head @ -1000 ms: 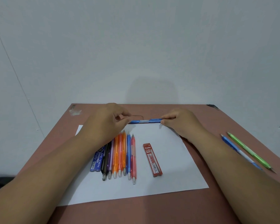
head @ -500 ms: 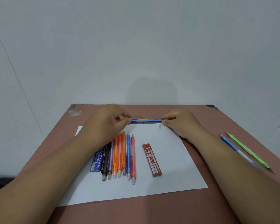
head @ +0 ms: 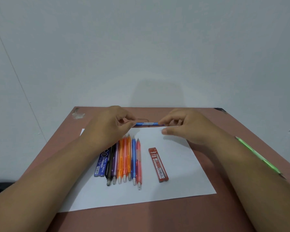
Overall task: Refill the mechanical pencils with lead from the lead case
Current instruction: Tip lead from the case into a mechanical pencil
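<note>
- The brown surface point(head: 141, 218) lies nearest, with a white paper sheet point(head: 182, 186) spread on it.
- On the sheet a row of mechanical pencils point(head: 124, 161) lies side by side, black, purple, orange, blue and pink, their far ends hidden under the left forearm.
- Touching the row's left side is a blue lead case point(head: 102, 163); the red lead case point(head: 158, 164) lies apart to the right.
- A green pencil point(head: 258, 156) lies on the bare surface far right, partly hidden behind the right forearm.
- Beyond the sheet's far edge, the left hand point(head: 110, 124) pinches one end of a blue-and-white pencil point(head: 149, 123), held level.
- The right hand's point(head: 186, 126) fingertips touch the other end, thumb lifted clear below it.
- A pale wall point(head: 141, 47) rises behind.
</note>
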A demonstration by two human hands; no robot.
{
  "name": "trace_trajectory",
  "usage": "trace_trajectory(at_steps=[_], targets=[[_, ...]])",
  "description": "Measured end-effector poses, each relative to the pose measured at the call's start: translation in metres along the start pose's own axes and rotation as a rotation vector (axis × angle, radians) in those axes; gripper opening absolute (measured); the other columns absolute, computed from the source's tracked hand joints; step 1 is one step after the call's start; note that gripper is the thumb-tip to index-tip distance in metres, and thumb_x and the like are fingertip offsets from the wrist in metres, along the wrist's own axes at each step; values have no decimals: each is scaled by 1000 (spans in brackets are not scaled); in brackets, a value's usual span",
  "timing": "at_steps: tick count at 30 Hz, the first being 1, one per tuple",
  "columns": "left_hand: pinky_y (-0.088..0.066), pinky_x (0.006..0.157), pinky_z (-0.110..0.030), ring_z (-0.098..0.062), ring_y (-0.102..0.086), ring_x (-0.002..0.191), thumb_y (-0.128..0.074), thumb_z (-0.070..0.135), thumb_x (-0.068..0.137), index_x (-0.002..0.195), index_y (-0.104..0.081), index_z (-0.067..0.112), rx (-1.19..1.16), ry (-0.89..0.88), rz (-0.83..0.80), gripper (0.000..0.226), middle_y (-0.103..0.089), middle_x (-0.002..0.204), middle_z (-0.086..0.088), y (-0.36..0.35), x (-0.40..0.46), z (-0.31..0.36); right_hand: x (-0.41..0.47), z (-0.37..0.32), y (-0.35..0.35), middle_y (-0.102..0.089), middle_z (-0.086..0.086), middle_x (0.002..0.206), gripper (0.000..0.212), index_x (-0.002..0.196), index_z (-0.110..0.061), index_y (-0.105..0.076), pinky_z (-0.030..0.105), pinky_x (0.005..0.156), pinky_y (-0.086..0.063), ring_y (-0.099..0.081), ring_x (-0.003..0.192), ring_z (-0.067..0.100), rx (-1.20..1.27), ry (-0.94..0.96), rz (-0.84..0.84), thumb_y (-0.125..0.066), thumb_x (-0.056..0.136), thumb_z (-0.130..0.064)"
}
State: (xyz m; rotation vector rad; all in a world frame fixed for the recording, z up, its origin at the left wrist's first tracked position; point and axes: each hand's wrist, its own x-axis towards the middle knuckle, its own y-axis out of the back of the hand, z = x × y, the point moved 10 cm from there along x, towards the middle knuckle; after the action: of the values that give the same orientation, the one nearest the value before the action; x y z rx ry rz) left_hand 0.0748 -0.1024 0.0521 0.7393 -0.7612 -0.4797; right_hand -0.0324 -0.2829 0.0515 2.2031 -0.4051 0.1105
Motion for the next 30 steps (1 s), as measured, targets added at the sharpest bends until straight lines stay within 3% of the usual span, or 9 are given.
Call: trace_trajectory(at_steps=[3,8,11,17,21,25,30], targets=[[-52,70,-27,-2,-60,88,-66,38,92,103,-72,34,-21,34,-7,13,-64,99,16,2,-1,-2,-8,-9,-24,-66,-23,102,32,99,-49,-75,18,77,-43,-55,93,-2,-57,24,-219,-89,73,-37],[-55,75,-31,-1,-60,89,-66,41,92,101,-72,36,-22,44,-15,12,-64,100,18,2,-1,-3,-33,-13,-55,-46,-39,119,98,131,-54,-54,25,105,-41,-45,120,-4,-180,20,-605,-91,41,-65],[-55,74,-31,-1,-60,89,-66,41,92,101,-71,36,-28,49,-19,12,-65,101,18,3,-2,-3,-39,-19,-60,-39,-36,125,97,136,-52,-44,25,112,-36,-37,122,-6,-359,73,-665,-91,52,-64],[-50,67,-24,0,-60,87,-65,44,92,103,-71,36,-19,58,-34,15,-63,99,20,2,-3,-4,-37,-23,-59,-41,-36,121,85,131,-50,-45,17,100,-38,-41,117,-9,-379,90,-581,-90,59,-62],[-45,64,-20,3,-59,85,-65,45,92,102,-71,36,-38,51,-33,15,-64,95,22,3,-6,1,-36,-19,-49,-42,-45,112,79,126,-54,-44,16,93,-42,-46,110,-10,-239,21,-500,-92,64,-50],[-43,60,-17,7,-63,78,-65,47,91,97,-72,41,-153,54,-36,11,-69,82,22,4,-11,9,-25,-25,-27,-49,-34,124,86,134,-48,-45,16,91,-43,-47,115,-10,-135,64,-230,-93,63,-44],[-47,70,-19,3,-67,80,-63,50,86,96,-76,39,-484,160,-124,20,-75,87,17,-7,-17,17,-21,-44,-13,-45,-29,130,93,143,-40,-42,19,100,-42,-43,126,-2,-106,220,-3,-92,64,-47]])
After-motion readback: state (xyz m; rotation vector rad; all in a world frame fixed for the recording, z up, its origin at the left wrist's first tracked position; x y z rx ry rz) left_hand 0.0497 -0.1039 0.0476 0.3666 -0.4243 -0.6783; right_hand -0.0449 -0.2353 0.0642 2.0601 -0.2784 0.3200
